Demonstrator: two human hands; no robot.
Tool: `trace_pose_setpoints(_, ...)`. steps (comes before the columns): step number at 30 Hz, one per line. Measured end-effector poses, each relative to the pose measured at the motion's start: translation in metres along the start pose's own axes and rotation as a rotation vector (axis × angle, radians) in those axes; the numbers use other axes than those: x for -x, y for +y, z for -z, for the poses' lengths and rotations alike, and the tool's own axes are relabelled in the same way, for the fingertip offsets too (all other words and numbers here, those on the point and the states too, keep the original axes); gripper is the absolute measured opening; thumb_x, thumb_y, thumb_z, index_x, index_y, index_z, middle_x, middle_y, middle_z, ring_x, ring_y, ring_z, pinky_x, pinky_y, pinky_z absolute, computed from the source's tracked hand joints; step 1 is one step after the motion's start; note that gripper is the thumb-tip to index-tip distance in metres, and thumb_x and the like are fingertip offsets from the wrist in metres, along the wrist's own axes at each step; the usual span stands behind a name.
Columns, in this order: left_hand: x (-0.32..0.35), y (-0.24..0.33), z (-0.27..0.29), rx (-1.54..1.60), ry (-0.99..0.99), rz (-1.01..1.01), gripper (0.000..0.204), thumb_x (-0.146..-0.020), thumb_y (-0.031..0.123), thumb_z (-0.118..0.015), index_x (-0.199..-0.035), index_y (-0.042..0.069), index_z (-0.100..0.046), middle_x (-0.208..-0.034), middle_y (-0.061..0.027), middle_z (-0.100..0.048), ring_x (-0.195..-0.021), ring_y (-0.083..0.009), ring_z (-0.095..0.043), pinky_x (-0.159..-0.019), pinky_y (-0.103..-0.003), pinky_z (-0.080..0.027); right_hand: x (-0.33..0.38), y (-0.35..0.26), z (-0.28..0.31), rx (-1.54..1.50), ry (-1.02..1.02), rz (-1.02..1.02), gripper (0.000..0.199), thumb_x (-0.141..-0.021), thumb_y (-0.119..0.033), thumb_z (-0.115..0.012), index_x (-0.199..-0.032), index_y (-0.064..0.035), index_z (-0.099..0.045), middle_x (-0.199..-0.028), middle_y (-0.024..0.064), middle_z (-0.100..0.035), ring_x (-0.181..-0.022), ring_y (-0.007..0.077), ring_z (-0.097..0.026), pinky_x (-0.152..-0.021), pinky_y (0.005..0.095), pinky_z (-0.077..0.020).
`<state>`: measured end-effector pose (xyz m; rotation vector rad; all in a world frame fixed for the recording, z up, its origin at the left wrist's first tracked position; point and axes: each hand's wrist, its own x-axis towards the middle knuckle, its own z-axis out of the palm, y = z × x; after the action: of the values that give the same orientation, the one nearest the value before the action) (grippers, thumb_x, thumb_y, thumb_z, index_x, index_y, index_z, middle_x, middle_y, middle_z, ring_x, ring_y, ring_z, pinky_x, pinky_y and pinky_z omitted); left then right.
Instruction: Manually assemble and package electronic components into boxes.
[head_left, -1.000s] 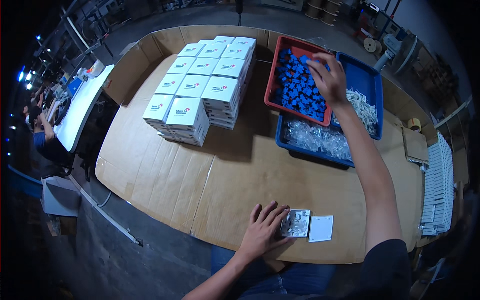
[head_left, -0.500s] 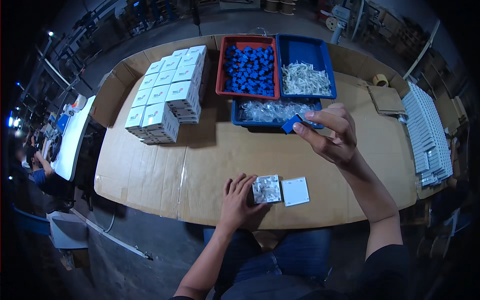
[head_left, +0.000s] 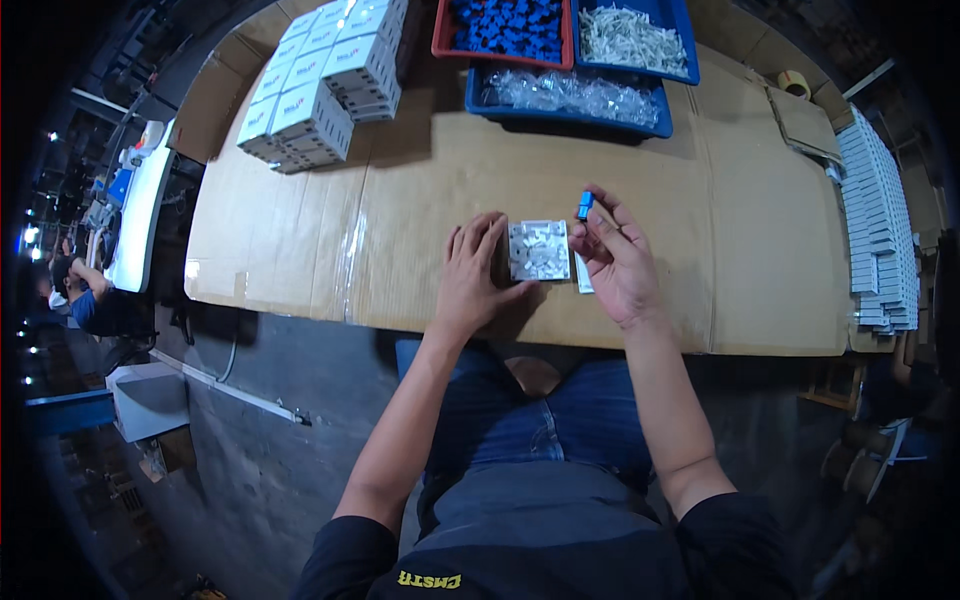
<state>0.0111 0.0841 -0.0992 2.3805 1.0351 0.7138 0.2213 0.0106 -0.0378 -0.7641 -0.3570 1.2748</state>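
Nearer the person than 0.5 s ago, the right hand has come back from the blue plastic tray of clear packets, bringing a small oblong blue plastic piece with it. From the left, a tiered stack of white square boxes stands well apart on the brown cardboard tabletop. Next, the left hand curves, unclosed, around the left side of a shallow, open, square white plastic box, fingertips by its left wall, thumb at its near edge; how firmly it presses, I cannot tell. Pale fittings show inside. Just off the box's far right corner is the blue piece, pinched between right thumb and fingers. Its long axis points roughly away from the person, close to parallel with the box's side walls, so the box lies left of that grip and slightly nearer the person. Of the 2 hands, the left is closer to the box's left wall, the right to its right wall. Partly hidden by the right hand is a flat white plastic lid.
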Motion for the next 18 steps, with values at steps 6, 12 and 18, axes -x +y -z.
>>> trace_pose_setpoints(6, 0.003, -0.005, -0.003, -0.015, 0.03, -0.057, 0.089, -0.071, 0.043, -0.089, -0.145, 0.005, -0.054, -0.15, -0.0129, -0.051, -0.144, -0.0346, -0.044, -0.122, -0.051, -0.028, 0.027, 0.027, 0.027, -0.386, -0.073, -0.177, 0.043, -0.104, -0.01, -0.063, -0.144, 0.0001, -0.054, -0.123, 0.0131, -0.068, -0.099, 0.0172, -0.073, -0.089, 0.0297, -0.0653)
trace_pose_setpoints(12, 0.006, -0.005, 0.0, -0.013, 0.014, -0.026, 0.088, -0.071, 0.043, -0.089, -0.144, 0.007, -0.055, -0.149, -0.0121, -0.051, -0.143, -0.0337, -0.044, -0.122, -0.051, -0.028, 0.038, 0.024, 0.012, -0.538, -0.206, -0.332, 0.052, -0.104, -0.027, -0.066, -0.145, 0.0028, -0.051, -0.124, 0.0116, -0.064, -0.088, 0.0131, -0.064, -0.076, 0.0253, -0.0552)
trace_pose_setpoints(18, 0.009, -0.006, -0.001, 0.021, 0.048, -0.03, 0.086, -0.071, 0.042, -0.089, -0.143, 0.009, -0.057, -0.149, -0.0113, -0.051, -0.143, -0.034, -0.044, -0.123, -0.052, -0.027, 0.032, 0.022, -0.002, 0.064, -0.04, -0.158, 0.04, -0.104, -0.018, -0.065, -0.136, 0.0051, -0.059, -0.115, 0.0106, -0.066, -0.089, 0.0124, -0.06, -0.081, 0.0279, -0.0505)
